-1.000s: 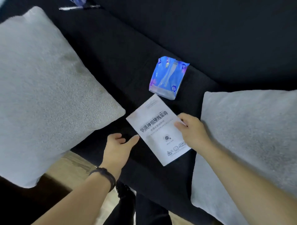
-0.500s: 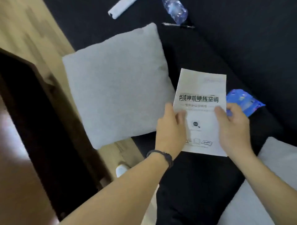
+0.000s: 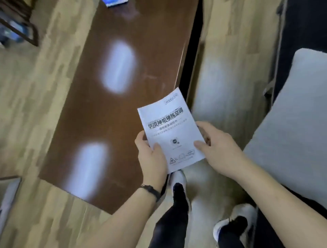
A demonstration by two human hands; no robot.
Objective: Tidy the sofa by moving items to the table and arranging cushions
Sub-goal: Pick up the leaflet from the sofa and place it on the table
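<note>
A white printed booklet (image 3: pixel 169 131) is held in the air over the right edge of the brown glossy table (image 3: pixel 113 109). My left hand (image 3: pixel 152 157) grips its lower left corner, thumb on the cover. My right hand (image 3: pixel 215 147) pinches its right edge. A grey cushion (image 3: pixel 293 127) lies on the dark sofa (image 3: pixel 300 26) at the right.
Light wood floor (image 3: pixel 44 88) surrounds the table. A blue item (image 3: pixel 115 2) sits at the table's far end. A dark chair frame (image 3: pixel 19 28) stands at the top left. My legs and shoes (image 3: pixel 178 185) are on the floor between table and sofa.
The booklet was picked up off the sofa with both hands and carried left; the view swung from the sofa to the table.
</note>
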